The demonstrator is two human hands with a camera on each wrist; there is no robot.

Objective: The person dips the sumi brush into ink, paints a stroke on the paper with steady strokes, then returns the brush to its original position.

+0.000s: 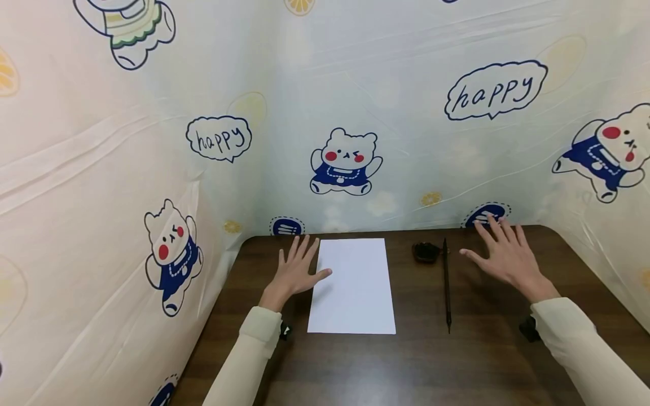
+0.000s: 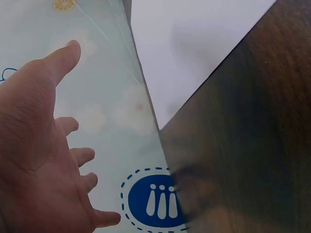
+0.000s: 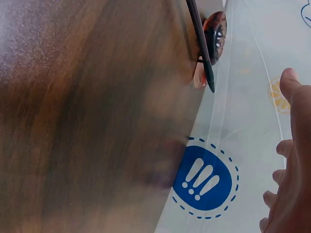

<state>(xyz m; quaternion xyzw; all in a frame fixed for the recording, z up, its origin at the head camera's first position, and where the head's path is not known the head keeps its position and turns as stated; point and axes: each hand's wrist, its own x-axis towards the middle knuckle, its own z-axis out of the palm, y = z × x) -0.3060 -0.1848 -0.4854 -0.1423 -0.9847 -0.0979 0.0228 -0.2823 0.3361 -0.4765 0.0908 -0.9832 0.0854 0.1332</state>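
In the head view my left hand [image 1: 295, 270] is spread with its fingers straight, the thumb over the left edge of a white sheet of paper [image 1: 352, 287]. The left wrist view shows this hand [image 2: 43, 145] holding nothing. My right hand [image 1: 508, 254] is also spread and holds nothing, to the right of a thin black stick [image 1: 447, 287] with pointed ends, perhaps a pencil. Beside the stick's far end is a small dark object [image 1: 425, 252]. The right wrist view shows this object [image 3: 216, 36] as glossy, with reddish-brown see-through edges; its kind is unclear.
Everything lies on a dark brown wooden table [image 1: 406, 366]. A pale curtain [image 1: 284, 169] printed with bears and "happy" bubbles hangs behind the table and along its sides. Dark devices [image 1: 530, 329] sit at both wrists, below the cream sleeves [image 1: 569, 327].
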